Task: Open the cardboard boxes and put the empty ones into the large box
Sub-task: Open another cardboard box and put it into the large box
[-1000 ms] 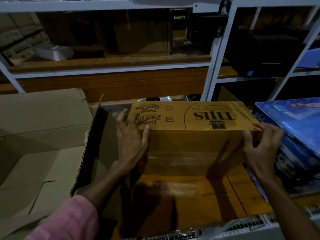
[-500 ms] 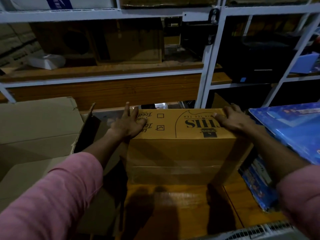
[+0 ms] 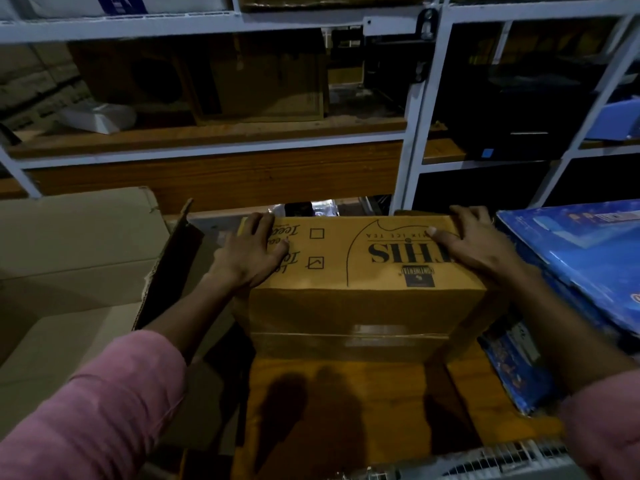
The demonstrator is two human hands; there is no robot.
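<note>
- Dim storeroom here, white metal shelving [image 3: 412,133] running across the back with wooden boards, and a wooden shelf surface [image 3: 346,393] lying in front of the person.
- Sitting on that wood, dead centre, is the iced tea carton [image 3: 363,299], printed top up, a clear tape seam still crossing its near face – so it is looking unopened.
- The change: a second ago both hands were flanking the near side of the carton; now they are lying on top towards the far edge, and the pink sleeves are stretching further forward.
- The left hand [image 3: 247,254] is resting on the top's left end, fingers fairly straight and close together, tips reaching the far edge.
- The right hand [image 3: 474,244] is lying on the right end, fingers curling over the far corner, thumb flat on the print.
- My read: they are getting purchase to pull or tip the carton, so the opening is not started yet.
- The count: one sealed carton in hand, one large box [image 3: 69,271] standing open at the left with flaps up, nothing visible inside it.
- At least two blue printed boxes [image 3: 581,258] are stacked just right of the carton, near the right wrist.
</note>
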